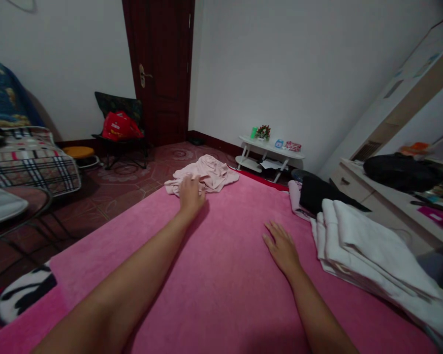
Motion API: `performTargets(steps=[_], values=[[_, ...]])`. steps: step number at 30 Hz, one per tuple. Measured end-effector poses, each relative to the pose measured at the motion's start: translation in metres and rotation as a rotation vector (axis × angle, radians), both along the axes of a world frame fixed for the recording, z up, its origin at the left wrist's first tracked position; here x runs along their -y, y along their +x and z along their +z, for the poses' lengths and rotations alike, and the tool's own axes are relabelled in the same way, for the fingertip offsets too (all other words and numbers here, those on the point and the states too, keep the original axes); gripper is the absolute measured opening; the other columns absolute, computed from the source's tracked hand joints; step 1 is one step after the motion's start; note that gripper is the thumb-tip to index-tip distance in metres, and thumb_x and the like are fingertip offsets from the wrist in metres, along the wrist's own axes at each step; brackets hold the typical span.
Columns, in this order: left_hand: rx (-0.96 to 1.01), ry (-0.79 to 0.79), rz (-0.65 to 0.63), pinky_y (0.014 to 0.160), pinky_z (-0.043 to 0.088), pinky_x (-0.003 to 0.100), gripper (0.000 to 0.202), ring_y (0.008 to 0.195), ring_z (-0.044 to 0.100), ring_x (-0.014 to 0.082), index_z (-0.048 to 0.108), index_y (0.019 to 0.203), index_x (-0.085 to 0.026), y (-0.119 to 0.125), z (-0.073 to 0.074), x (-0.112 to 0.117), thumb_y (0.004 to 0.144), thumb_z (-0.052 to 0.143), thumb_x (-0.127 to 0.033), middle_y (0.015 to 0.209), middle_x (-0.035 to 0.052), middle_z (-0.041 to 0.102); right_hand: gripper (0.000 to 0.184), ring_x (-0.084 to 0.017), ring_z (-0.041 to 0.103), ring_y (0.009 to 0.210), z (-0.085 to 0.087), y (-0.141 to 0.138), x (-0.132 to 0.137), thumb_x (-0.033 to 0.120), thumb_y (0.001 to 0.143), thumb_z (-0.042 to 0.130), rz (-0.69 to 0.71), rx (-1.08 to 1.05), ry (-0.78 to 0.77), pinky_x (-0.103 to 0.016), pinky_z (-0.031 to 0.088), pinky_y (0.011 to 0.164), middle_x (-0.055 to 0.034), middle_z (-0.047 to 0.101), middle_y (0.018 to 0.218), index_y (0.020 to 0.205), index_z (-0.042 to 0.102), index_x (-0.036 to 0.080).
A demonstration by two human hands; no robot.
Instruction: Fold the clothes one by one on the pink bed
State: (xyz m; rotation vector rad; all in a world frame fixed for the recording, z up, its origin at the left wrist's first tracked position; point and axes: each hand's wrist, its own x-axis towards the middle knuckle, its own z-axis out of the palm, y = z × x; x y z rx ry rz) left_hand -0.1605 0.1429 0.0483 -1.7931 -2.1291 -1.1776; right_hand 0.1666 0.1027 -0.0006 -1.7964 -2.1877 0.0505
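Note:
My left hand reaches far forward over a pink blanket and closes its fingers on the near edge of a crumpled pale pink garment lying at the far end of the bed. My right hand rests flat on the blanket with its fingers spread, holding nothing. Just to its right lies a stack of folded white cloth. A folded black garment sits behind that stack.
A dark red door stands ahead, with a black chair holding a red bag beside it. A low white table stands against the wall. A plaid-covered seat is at left, a dresser with a black bag at right.

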Motion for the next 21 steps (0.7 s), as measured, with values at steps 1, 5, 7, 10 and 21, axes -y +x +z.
performTargets(steps=[1, 5, 7, 10, 21], values=[[-0.018, -0.018, 0.116, 0.108, 0.027, 0.049, 0.057, 0.132, 0.036, 0.0333, 0.043, 0.136, -0.013, -0.019, -0.001, -0.005, 0.083, 0.056, -0.028, 0.141, 0.0192, 0.042, 0.052, -0.028, 0.032, 0.139, -0.001, 0.0, 0.0, 0.044, 0.094, 0.034, 0.0, -0.003, 0.008, -0.053, 0.024, 0.112, -0.0115, 0.041, 0.148, 0.137, 0.05, 0.019], [-0.028, -0.21, 0.257, 0.092, 0.039, 0.042, 0.054, 0.108, 0.055, 0.0333, 0.053, 0.123, -0.014, -0.063, -0.01, -0.01, 0.08, 0.059, -0.046, 0.115, 0.0168, 0.062, 0.052, -0.029, 0.034, 0.138, -0.003, 0.001, -0.002, 0.044, 0.093, 0.034, 0.008, -0.013, 0.034, -0.053, 0.025, 0.112, -0.0121, 0.043, 0.146, 0.135, 0.051, 0.018], [-0.044, -0.267, 0.239, 0.085, 0.042, 0.038, 0.045, 0.101, 0.058, 0.0314, 0.06, 0.111, -0.017, -0.066, -0.011, -0.009, 0.081, 0.057, -0.05, 0.107, 0.0142, 0.065, 0.052, -0.028, 0.035, 0.137, -0.005, 0.003, -0.002, 0.044, 0.093, 0.034, 0.012, -0.026, 0.043, -0.053, 0.025, 0.112, -0.0123, 0.043, 0.146, 0.134, 0.052, 0.018], [-0.047, -0.301, 0.206, 0.076, 0.043, 0.033, 0.038, 0.097, 0.061, 0.0295, 0.063, 0.102, -0.019, -0.055, -0.002, -0.008, 0.082, 0.053, -0.05, 0.102, 0.0118, 0.067, 0.049, -0.027, 0.037, 0.136, -0.006, 0.004, -0.002, 0.044, 0.092, 0.036, 0.029, -0.062, 0.071, -0.051, 0.027, 0.112, -0.0114, 0.046, 0.144, 0.131, 0.054, 0.02], [-0.039, -0.292, -1.107, 0.065, 0.05, 0.029, 0.023, 0.077, 0.065, 0.0225, 0.067, 0.092, -0.018, 0.136, 0.039, 0.107, 0.073, 0.063, -0.03, 0.087, 0.0074, 0.07, 0.058, -0.027, 0.066, 0.1, 0.018, 0.009, 0.009, 0.062, 0.089, 0.038, -0.039, -0.827, 0.104, -0.042, 0.05, 0.091, -0.0136, 0.07, 0.108, 0.108, 0.066, 0.015]])
